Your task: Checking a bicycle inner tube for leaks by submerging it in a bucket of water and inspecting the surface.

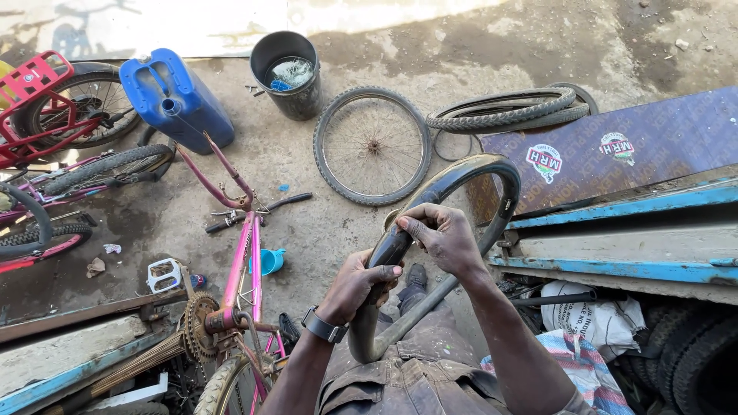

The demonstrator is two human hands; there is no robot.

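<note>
Holding a grey bicycle inner tube (pixel 461 173) as a tall loop in front of my lap, I have both hands on its left limb. The loop rises from my knees, arches over at the top near the blue painted board (pixel 638 146), and comes back down on the right side toward my right forearm. Its long axis runs up and away from me, tilted a little to the right.

My left hand (pixel 355 288) sits lower, fingers wrapped fully around the tube in a closed fist, with a dark wristwatch (pixel 324 326) on that wrist. My right hand (pixel 442 238) sits just above it, fingers curled narrow, thumb and fingertips pinching the tube wall at one spot. The two hands are almost touching; the pinched section lies directly between them, so the right hand is nearer to the top of the arch and the left is nearer to the bottom bend.

Behind the loop, well apart, a spoked bicycle wheel (pixel 373 146) lies flat on the concrete, with a loose tyre (pixel 503 110) to its right. A pink bicycle frame (pixel 242 261) lies to my left. A blue jerrycan (pixel 177 96) and a black bucket (pixel 287 73) stand farther back
</note>
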